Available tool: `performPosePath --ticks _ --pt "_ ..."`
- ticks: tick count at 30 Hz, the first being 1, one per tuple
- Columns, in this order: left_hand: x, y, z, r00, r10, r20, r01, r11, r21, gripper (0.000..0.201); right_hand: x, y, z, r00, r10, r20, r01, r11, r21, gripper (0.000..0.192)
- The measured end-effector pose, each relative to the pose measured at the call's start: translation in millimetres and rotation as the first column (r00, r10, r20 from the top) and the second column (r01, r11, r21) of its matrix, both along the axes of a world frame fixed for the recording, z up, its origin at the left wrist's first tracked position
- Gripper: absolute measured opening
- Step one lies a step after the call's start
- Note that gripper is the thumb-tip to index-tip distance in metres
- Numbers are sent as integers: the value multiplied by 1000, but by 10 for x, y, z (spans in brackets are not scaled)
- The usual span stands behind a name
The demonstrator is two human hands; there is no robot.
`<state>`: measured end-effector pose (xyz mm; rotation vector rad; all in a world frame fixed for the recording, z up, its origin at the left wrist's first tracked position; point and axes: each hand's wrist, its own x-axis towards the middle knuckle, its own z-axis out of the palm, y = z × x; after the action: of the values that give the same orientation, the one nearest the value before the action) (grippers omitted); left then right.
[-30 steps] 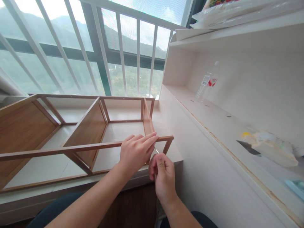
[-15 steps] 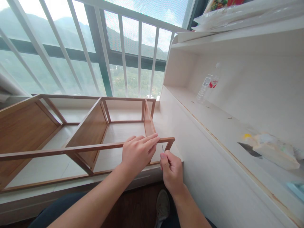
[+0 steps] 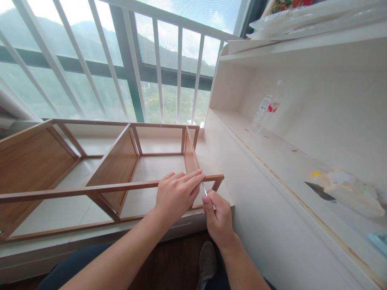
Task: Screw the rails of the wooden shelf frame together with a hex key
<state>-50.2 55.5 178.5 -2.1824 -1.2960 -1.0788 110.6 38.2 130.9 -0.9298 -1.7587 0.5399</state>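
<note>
Your right hand (image 3: 218,215) has raised the thin metal key (image 3: 204,188) back to the front rail (image 3: 121,187) of the wooden shelf frame (image 3: 115,161) lying on the windowsill; your left hand (image 3: 177,193) stays flat, steadying that rail.

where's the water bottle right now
In the head view the water bottle stands upper right, on the white shelf against its back wall, far beyond the right hand and the wooden frame.
</note>
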Motion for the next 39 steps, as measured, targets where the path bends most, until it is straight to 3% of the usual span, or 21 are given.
performPosePath --ticks 23,39 --pt "2 5 0 1000 2 -6 -2 999 33 21 8 9 -15 998 0 57 0 1000 13 39" --pt "5 13 -18 1000 20 -16 -19 998 55 21 143 68 128 990 -9 140 0 998 65 38"
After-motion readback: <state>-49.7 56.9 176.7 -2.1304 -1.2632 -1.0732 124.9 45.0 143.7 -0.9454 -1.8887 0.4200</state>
